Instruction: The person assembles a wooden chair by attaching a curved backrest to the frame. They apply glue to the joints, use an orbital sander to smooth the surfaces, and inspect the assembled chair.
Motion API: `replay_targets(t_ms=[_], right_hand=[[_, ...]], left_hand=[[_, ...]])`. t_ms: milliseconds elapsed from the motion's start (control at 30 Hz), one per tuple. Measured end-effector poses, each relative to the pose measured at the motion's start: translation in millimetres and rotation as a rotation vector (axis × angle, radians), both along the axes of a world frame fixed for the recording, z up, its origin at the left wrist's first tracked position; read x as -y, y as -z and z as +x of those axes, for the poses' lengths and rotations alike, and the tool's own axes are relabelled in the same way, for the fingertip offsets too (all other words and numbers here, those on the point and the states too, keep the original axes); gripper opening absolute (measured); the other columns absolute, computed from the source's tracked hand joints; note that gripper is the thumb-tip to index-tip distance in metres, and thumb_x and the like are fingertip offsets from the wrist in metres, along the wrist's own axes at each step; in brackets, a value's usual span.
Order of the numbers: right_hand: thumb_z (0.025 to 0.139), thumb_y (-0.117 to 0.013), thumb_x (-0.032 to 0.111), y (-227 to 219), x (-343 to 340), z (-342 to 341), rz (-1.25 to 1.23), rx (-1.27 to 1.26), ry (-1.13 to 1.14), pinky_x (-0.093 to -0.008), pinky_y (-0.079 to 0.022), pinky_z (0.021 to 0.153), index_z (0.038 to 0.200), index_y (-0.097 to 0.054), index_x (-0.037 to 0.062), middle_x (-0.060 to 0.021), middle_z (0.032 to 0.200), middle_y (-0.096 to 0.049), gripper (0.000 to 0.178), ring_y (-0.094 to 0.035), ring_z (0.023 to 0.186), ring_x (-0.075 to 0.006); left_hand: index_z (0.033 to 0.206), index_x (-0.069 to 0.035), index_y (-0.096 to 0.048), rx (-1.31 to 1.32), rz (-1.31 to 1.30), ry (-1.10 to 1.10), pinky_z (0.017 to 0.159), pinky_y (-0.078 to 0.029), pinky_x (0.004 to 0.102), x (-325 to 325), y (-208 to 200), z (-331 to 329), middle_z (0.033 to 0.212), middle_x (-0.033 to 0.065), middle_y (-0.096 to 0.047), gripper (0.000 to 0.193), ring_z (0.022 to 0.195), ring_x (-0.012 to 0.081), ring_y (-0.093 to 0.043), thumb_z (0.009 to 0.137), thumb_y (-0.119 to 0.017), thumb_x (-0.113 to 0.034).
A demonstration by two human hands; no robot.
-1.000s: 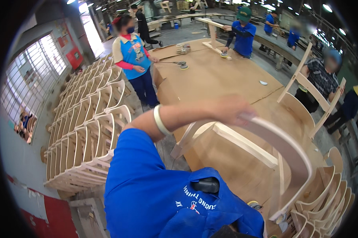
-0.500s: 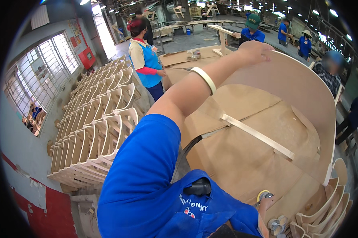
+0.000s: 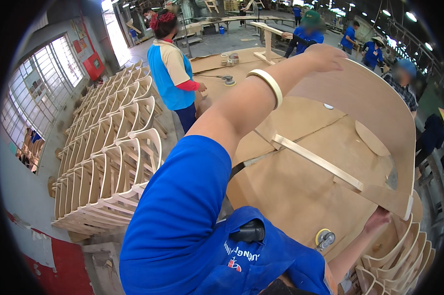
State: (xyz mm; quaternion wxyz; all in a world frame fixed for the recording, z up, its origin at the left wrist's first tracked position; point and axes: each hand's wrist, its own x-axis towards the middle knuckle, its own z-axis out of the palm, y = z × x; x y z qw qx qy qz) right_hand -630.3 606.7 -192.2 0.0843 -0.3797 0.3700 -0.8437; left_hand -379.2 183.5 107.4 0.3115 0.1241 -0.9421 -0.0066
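A large curved wooden chair part (image 3: 374, 101) stands on edge before me, with a straight wooden rail (image 3: 320, 164) across its hollow. My left hand (image 3: 325, 58) reaches far out and is closed over its upper edge. Low on the right, my right hand (image 3: 378, 220) takes hold of its lower edge near the corner; the fingertips are partly hidden there. A round sander (image 3: 325, 239) with a yellow rim lies on the brown-covered table (image 3: 281, 211), left of my right forearm and touched by neither hand.
Stacked curved chair frames (image 3: 104, 172) fill the left side; more curved parts (image 3: 394, 255) crowd the lower right. A person (image 3: 173, 73) in a light-blue vest stands at the table's left. Beyond are another sander (image 3: 228, 80), tape rolls (image 3: 229, 60) and a person (image 3: 305, 37) in a green cap.
My right hand has let go of the sander and moved up and right to the chair part's lower edge. My left hand stays on the upper edge. The light-blue-vested person has turned.
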Motion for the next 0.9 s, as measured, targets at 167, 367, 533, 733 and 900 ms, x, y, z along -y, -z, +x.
replay_targets(t_ms=[167, 367, 533, 733, 900], right_hand=[[0.07, -0.056, 0.075, -45, 13, 14, -0.024, 0.133, -0.022, -0.0436, -0.032, 0.109, 0.142, -0.03, 0.0076, -0.0154, 0.141, -0.04, 0.102, -0.039, 0.129, -0.0295], [0.072, -0.042, 0.081, -51, 11, 38, 0.12, 0.063, 0.178, -0.0423, -0.033, 0.109, 0.142, -0.028, 0.0059, -0.0138, 0.139, -0.043, 0.104, -0.04, 0.129, -0.0278], [0.074, -0.036, 0.082, -59, 8, 89, 0.21, 0.175, 0.32, -0.0417, -0.026, 0.112, 0.145, -0.021, 0.0069, -0.0134, 0.145, -0.034, 0.105, -0.034, 0.133, -0.028], [0.074, -0.038, 0.082, -72, 12, 143, 0.358, 0.027, 0.539, -0.0413, -0.022, 0.113, 0.146, -0.018, 0.0037, -0.0151, 0.148, -0.027, 0.108, -0.03, 0.135, -0.028], [0.075, -0.042, 0.081, -88, 21, 173, 0.363, -0.157, 0.506, -0.0415, -0.029, 0.107, 0.137, -0.029, 0.0004, -0.0154, 0.133, -0.04, 0.103, -0.039, 0.124, -0.027]], left_hand=[[0.13, -0.02, -0.054, 0.03, -0.039, 0.011, 0.094, -0.045, 0.0405, 6, 0, -6, 0.124, 0.0084, -0.06, 0.053, 0.113, 0.0297, -0.056, 0.083, -0.062, -0.044], [0.135, -0.016, -0.049, 0.052, 0.029, 0.054, 0.101, -0.041, 0.0389, 34, -29, 15, 0.132, 0.0156, -0.053, 0.07, 0.122, 0.0297, -0.05, 0.079, -0.063, -0.056], [0.133, -0.009, -0.049, 0.11, 0.121, 0.008, 0.094, -0.045, 0.0359, 62, -42, 121, 0.118, 0.0121, -0.06, 0.07, 0.113, 0.0248, -0.056, 0.081, -0.064, -0.053], [0.143, -0.01, -0.034, -0.647, 0.87, 0.467, 0.095, -0.043, 0.0328, 82, 65, 221, 0.123, 0.0129, -0.057, 0.059, 0.115, 0.0197, -0.054, 0.095, -0.051, -0.04], [0.139, -0.006, -0.038, -0.832, 1.159, 0.607, 0.098, -0.039, 0.0323, 89, 156, 193, 0.123, 0.0082, -0.056, 0.063, 0.115, 0.0181, -0.051, 0.095, -0.045, -0.051]])
